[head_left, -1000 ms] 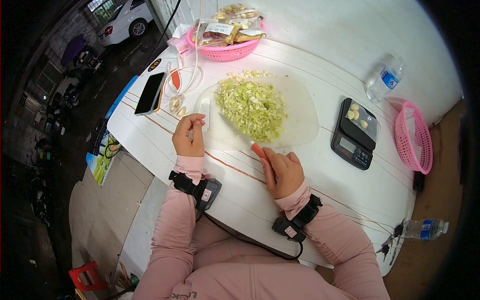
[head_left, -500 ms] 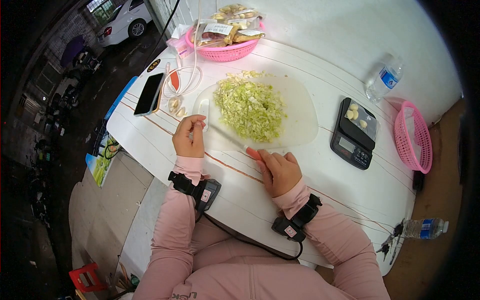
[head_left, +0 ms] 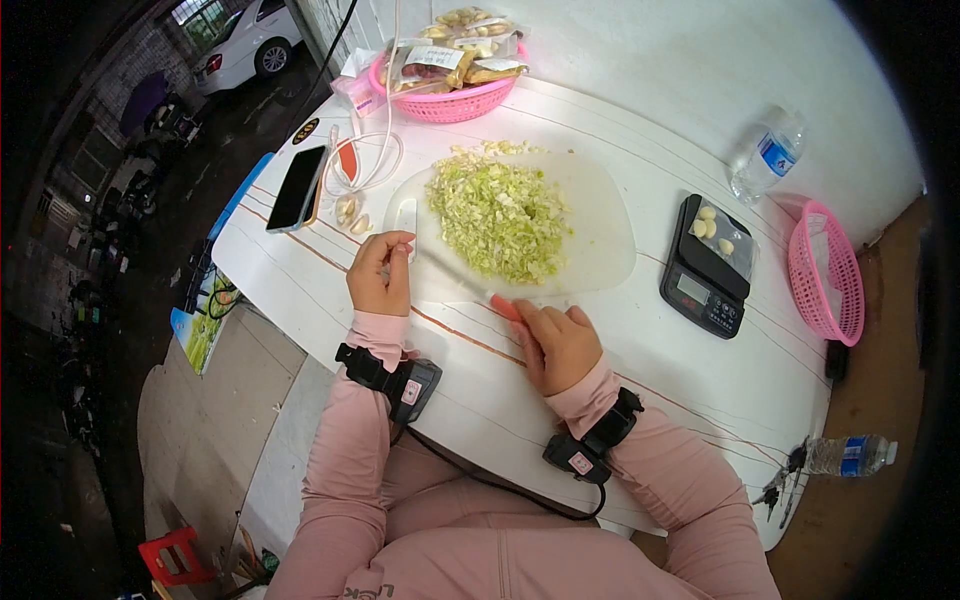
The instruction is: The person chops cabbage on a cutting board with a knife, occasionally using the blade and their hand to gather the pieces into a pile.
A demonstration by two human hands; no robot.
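My right hand (head_left: 562, 345) grips the orange handle of a knife (head_left: 503, 306), whose thin blade points up and left along the near edge of the white cutting board (head_left: 605, 245). My left hand (head_left: 381, 275) is closed, thumb against fingers, close to the blade's tip and the board's left end. What the left fingers pinch, if anything, is too small to make out. A spread heap of finely chopped pale green vegetable (head_left: 500, 215) covers the middle of the board. Several garlic cloves (head_left: 350, 213) lie left of it.
A phone (head_left: 298, 190) and white cable (head_left: 375, 178) lie at left. A pink basket of bagged food (head_left: 455, 105) stands behind. On the right are a black scale (head_left: 708, 270) bearing bagged cloves (head_left: 712, 228), a plastic bottle (head_left: 768, 160), another pink basket (head_left: 850, 275) and keys (head_left: 785, 485).
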